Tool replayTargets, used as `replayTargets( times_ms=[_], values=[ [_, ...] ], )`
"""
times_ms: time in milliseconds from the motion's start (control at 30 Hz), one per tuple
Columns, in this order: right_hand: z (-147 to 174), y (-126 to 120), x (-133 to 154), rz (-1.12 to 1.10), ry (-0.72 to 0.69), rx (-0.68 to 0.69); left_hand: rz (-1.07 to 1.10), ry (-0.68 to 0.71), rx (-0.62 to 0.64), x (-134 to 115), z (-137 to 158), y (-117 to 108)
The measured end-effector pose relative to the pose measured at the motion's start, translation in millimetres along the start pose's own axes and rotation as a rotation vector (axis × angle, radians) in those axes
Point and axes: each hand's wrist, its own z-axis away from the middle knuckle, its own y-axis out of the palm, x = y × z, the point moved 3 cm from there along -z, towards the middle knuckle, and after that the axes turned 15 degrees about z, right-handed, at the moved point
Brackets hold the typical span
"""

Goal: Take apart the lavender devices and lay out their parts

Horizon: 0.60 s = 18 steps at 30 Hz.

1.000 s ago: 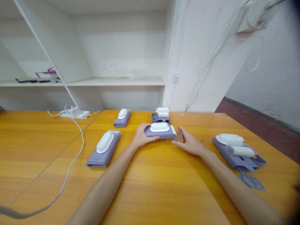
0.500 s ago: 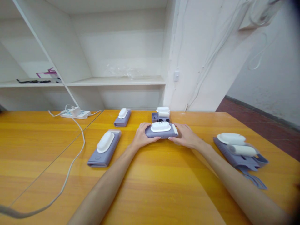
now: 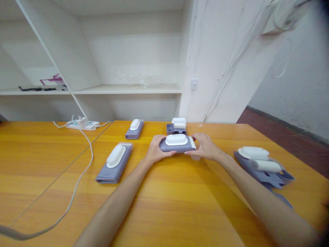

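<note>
In the middle of the table lies a grey-purple case point(image 3: 171, 148) with a white brush point(image 3: 176, 139) on top, bristles up. My left hand point(image 3: 155, 150) is closed around its left end, thumb along the near side. At the right end, my right hand point(image 3: 205, 146) grips with thumb in front and fingers behind. Below the right thumb a small pale, translucent piece point(image 3: 196, 157) shows; whether it is attached to the case I cannot tell. Just behind stands an opened case point(image 3: 169, 129) with a white brush and a white roller.
Two similar cases with white brushes, one nearer point(image 3: 110, 173) and one farther point(image 3: 135, 134), lie on the left. On the right is an opened case point(image 3: 253, 173) with a white roller point(image 3: 266, 165). A power strip point(image 3: 87, 126) and its cable point(image 3: 77, 187) occupy the left side.
My right hand has shifted slightly at the case's right end, its fingers lifting a bit. The pale translucent piece now shows under the thumb. My left hand has stayed still.
</note>
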Motion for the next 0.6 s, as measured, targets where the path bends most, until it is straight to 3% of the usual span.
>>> replayTargets(
  times_ms=[400,600],
  values=[
    [6,3,3,-0.060,0.198,-0.111,-0.027,0.010,-0.050,2,0,-1],
    [11,4,9,-0.371,0.283,-0.178,-0.052,0.028,-0.065,2,0,0]
  ],
)
